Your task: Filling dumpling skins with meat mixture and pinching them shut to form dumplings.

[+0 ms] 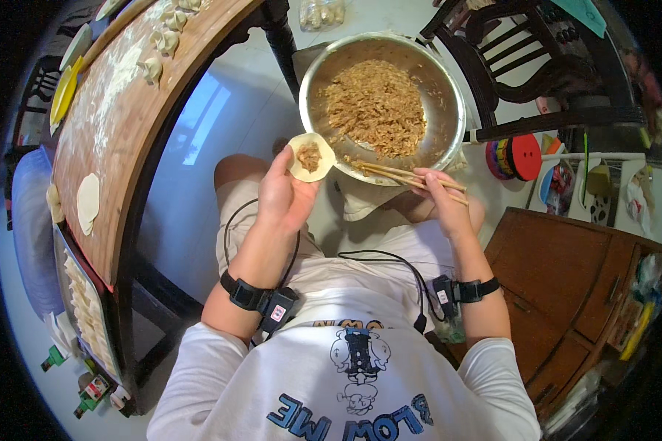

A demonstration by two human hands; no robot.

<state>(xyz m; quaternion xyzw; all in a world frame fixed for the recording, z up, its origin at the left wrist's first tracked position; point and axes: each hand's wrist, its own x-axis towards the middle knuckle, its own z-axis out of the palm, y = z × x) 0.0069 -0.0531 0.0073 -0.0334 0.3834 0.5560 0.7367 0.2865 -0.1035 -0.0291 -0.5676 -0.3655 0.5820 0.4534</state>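
Note:
On the fingers of my left hand [283, 192] lies a round dumpling wrapper [299, 170], its thumb resting at the wrapper's edge. A small lump of brown filling [310, 156] sits in the wrapper's middle. My right hand [445, 200] grips a pair of wooden chopsticks [390, 173], their tips pointing left over the near rim of a large steel bowl [443, 147]. Inside the bowl is a mass of brown minced filling [375, 103]. The wrapper is just outside the bowl's left near rim.
A floured wooden board [136, 140] at left bears several dumplings [165, 42] and flat wrappers [88, 202]. Below it stands a tray [112, 345] of dumplings. A dark chair [522, 81] is far right; a brown wooden cabinet [552, 287] stands near right.

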